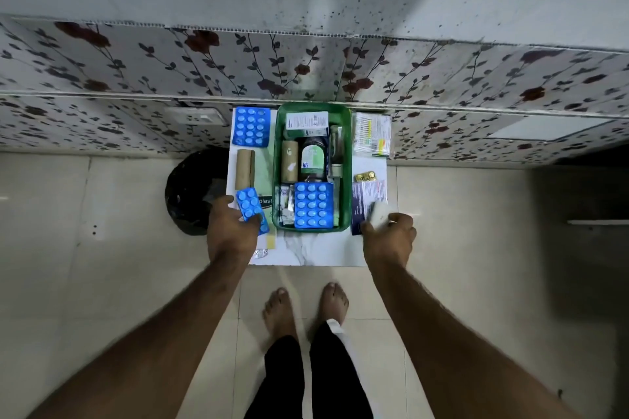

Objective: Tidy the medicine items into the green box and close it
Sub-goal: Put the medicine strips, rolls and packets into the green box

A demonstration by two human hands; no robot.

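Note:
The open green box (pixel 346 160) stands on a small white table (pixel 306 248) and holds a blue blister pack (pixel 313 205), a brown bandage roll (pixel 289 160), a dark bottle (pixel 312 160) and a white carton (pixel 307 121). My left hand (pixel 231 228) grips a blue blister strip (pixel 250 206) just left of the box. My right hand (pixel 388 235) is closed around a small white item (pixel 379 213) at the box's right, over a dark leaflet pack (pixel 366 201).
Left of the box lie another blue blister pack (pixel 251 126), a brown roll (pixel 245 169) and a pale green plaster box (pixel 267 202). A cotton-bud pack (pixel 371 134) and gold foil tablets (pixel 365 176) lie on the right. A black bin (pixel 190 194) stands at the table's left.

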